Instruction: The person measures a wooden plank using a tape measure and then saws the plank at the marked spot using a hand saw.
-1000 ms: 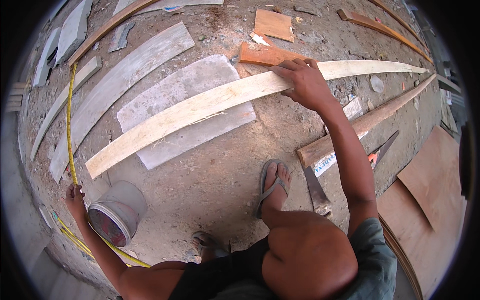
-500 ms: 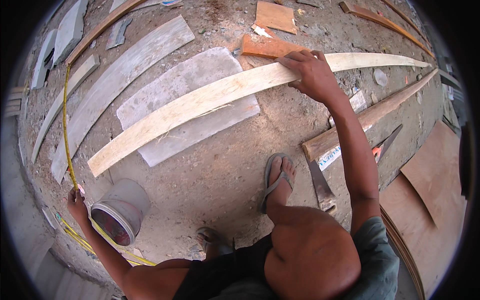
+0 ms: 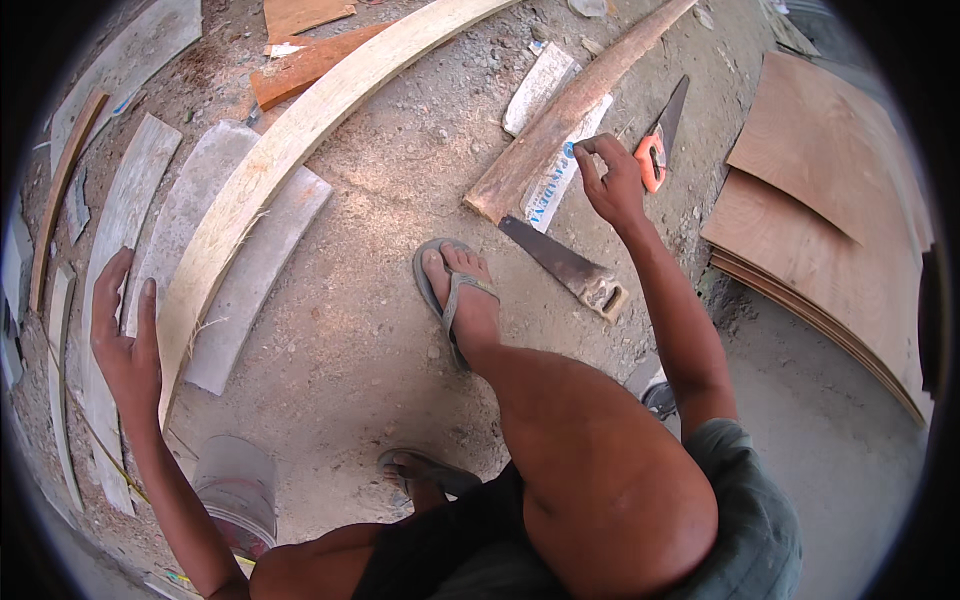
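My left hand (image 3: 128, 335) is open, thumb and fingers apart, over the near-left end of a long pale wooden board (image 3: 255, 185) and a grey board (image 3: 103, 385). Whether it touches either one I cannot tell. A yellow tape measure blade (image 3: 108, 452) runs along the ground by my left forearm. On the right, my right hand (image 3: 615, 188) hovers with bent fingers and a gap between thumb and fingertips; nothing shows in it. Nearest to it are a handsaw with an orange handle (image 3: 652, 162) and a white strip with blue print (image 3: 566, 168). A second handsaw (image 3: 565, 268), with a worn handle, lies below.
A rough brown timber (image 3: 570, 115) lies across the white strip. Stacked plywood sheets (image 3: 800, 235) stand at the right. A grey bucket (image 3: 235, 480) lies tipped beside my left forearm. An orange-brown wood piece (image 3: 315, 65) and flat grey slabs (image 3: 262, 275) lie by the pale board.
My left hand has let go of the tape measure and moved up beside the board's end. My right hand has released the pale board and shifted toward the saws. The view has swung right.
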Available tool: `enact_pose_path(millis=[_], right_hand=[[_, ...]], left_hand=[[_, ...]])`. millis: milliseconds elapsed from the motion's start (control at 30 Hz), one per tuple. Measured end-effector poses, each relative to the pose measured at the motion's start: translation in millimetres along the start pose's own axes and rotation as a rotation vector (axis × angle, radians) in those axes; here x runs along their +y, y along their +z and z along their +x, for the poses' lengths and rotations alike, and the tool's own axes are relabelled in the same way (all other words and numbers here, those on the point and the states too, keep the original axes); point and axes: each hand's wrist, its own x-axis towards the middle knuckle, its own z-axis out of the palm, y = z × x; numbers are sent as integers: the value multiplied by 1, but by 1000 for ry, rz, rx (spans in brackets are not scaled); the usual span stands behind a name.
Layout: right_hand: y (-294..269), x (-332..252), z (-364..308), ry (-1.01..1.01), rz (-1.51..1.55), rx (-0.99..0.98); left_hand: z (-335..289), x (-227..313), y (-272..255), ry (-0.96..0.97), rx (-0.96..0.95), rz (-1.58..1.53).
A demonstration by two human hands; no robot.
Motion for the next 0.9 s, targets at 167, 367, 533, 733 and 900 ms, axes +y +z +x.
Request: enact_pose_path(millis=[167,367,533,733,900], right_hand=[[-35,70,-192,482,-241,-206],[-21,45,-338,519,-530,-448],[-23,6,-336,286,-561,-344],[-114,9,-420,729,-57,-64],[-247,-32,-313,872,182,-73]], left_hand=[[60,53,75,70,-147,115],[74,92,138,66,-26,221],[73,74,127,63,-19,260],[74,79,130,40,-34,198],[71,76,124,25,-51,258]])
